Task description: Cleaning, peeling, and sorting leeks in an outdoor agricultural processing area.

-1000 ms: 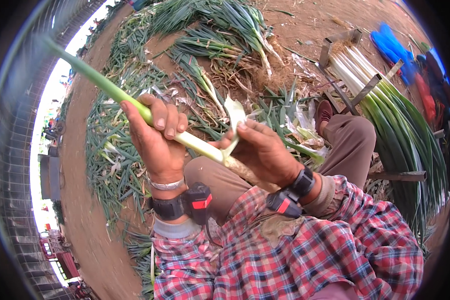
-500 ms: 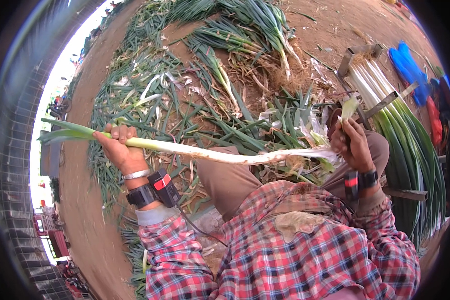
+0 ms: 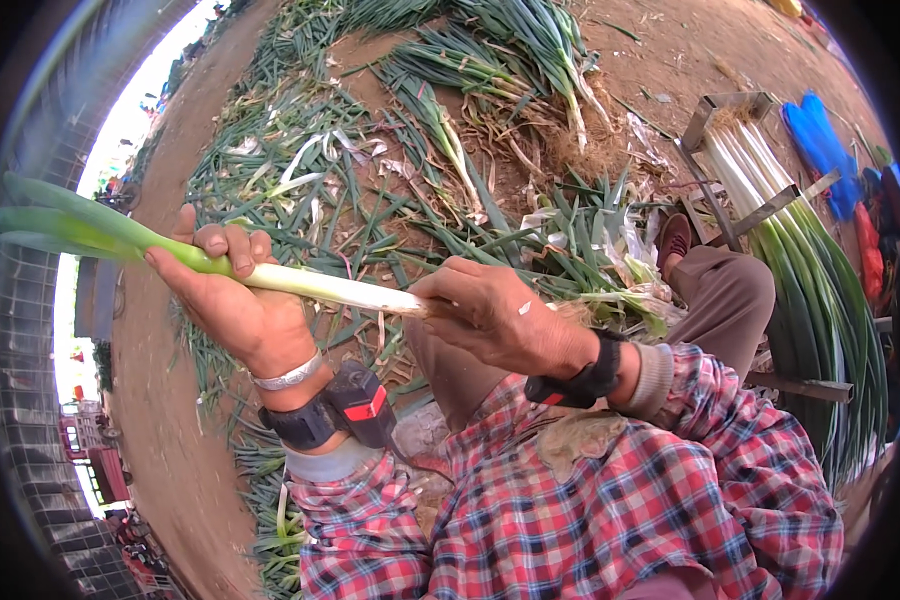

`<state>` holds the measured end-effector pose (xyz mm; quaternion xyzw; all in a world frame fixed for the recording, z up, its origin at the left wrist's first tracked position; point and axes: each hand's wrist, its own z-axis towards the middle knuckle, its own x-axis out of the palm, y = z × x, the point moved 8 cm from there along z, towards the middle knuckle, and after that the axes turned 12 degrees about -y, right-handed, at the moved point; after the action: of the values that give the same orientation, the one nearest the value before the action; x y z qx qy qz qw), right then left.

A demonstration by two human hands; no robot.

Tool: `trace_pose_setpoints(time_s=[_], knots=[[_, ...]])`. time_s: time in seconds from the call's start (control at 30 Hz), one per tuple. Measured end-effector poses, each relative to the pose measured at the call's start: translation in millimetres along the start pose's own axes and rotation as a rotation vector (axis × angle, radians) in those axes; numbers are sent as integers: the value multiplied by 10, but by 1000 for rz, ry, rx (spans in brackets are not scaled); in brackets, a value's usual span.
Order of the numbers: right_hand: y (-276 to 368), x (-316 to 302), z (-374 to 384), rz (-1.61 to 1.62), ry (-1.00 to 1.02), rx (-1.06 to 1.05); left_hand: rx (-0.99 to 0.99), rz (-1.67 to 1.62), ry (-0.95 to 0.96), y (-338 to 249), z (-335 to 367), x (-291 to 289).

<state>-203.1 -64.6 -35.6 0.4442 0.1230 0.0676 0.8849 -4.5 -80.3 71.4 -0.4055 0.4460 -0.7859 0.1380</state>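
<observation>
The left hand point(image 3: 232, 303), palm up, is clamping its fingers point(image 3: 238, 246) around a leek point(image 3: 305, 283), which is slanting across to the right hand point(image 3: 505, 315), whose fingers, knuckles up, are gripping the white part point(image 3: 382, 297).

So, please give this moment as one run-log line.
left fingers: around green onion; right fingers: on its white shaft; bundle: in metal rack

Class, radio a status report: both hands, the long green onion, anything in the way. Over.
Left hand closed round green onion; right hand over its white stem, grip hidden. Onion aslant, green top leftward. Loose leaves litter ground beyond, blocking neither hand.
</observation>
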Motion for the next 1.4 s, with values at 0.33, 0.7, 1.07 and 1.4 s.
trace_pose_setpoints(time_s=[0.33,0.7,1.07,1.4], knots=[[-214,102,-169,-148,-85,101,91,95,-94,-13,-266,-6],[-97,131,-48,-57,3,-72,124,108,-132,-2,-111,-143],[-262,321,-229,701,267,484,-75,-117,189,313,-97,-128],[-89,-94,-365,885,129,589,-129,6,67,409,66,-323]])
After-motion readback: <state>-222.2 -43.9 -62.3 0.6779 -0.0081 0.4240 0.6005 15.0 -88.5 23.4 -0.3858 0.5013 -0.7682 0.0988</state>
